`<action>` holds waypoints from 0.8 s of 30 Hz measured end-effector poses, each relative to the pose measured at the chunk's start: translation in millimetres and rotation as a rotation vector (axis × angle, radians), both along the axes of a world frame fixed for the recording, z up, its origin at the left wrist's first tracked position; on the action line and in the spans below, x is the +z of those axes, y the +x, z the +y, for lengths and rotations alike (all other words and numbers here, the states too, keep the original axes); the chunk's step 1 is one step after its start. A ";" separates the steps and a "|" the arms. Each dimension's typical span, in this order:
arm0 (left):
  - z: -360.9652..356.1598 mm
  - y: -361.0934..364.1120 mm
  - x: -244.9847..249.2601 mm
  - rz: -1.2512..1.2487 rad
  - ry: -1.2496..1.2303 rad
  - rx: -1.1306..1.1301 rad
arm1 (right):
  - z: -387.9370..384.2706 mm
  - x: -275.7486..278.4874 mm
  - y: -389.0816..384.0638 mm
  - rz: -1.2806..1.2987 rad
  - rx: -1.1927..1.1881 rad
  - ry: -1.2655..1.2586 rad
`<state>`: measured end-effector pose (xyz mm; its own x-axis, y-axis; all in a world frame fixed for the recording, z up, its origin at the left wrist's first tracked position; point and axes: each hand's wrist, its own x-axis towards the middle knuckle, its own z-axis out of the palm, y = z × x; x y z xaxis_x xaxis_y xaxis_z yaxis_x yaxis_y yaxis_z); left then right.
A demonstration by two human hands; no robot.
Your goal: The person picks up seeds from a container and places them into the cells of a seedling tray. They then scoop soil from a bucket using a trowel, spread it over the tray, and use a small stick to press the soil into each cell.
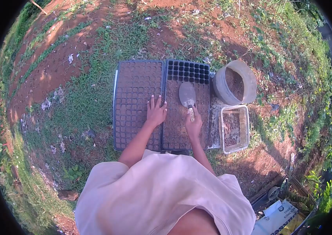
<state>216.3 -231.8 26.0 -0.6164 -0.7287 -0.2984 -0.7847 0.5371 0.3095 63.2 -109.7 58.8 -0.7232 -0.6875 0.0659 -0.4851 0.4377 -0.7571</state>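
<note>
Two black seedling trays lie side by side. Soil fills the cells of the left tray (138,74). On the right tray (188,70), soil covers the middle and lower part, while several rows at the far end show bare black cells. My left hand (157,113) rests with fingers spread on the left tray, near its right edge, holding nothing. The handle of a trowel (187,94) is in my right hand (193,123), fingers wrapped round it. Its broad grey blade lies over the soil of the right tray, just below the bare cells.
Right of the trays stands a round translucent tub (220,87) with soil inside. Below it is a rectangular white container (247,135) with dark bits in it. Grass and red earth surround the trays. A printed sack (277,219) lies at the lower right.
</note>
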 end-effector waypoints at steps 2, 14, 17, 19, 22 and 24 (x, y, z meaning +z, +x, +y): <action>1.3 2.7 -2.3 0.037 -0.015 0.013 | 8.2 7.2 12.1 0.018 0.086 -0.020; 3.8 6.5 -13.5 0.077 -0.024 0.017 | -30.4 -5.9 -1.5 0.187 0.167 0.091; 2.9 5.1 -11.3 0.056 -0.013 0.007 | -27.2 -9.8 -10.8 0.209 0.023 -0.092; -0.3 3.3 -8.4 0.042 -0.009 0.009 | -15.1 -15.3 -13.5 0.140 -0.033 -0.135; -0.8 3.4 -7.0 0.030 0.010 0.002 | 8.9 -13.9 -5.3 0.088 -0.075 -0.116; -1.9 3.7 -7.1 0.045 0.021 -0.002 | 21.0 -8.5 2.5 0.111 -0.064 -0.057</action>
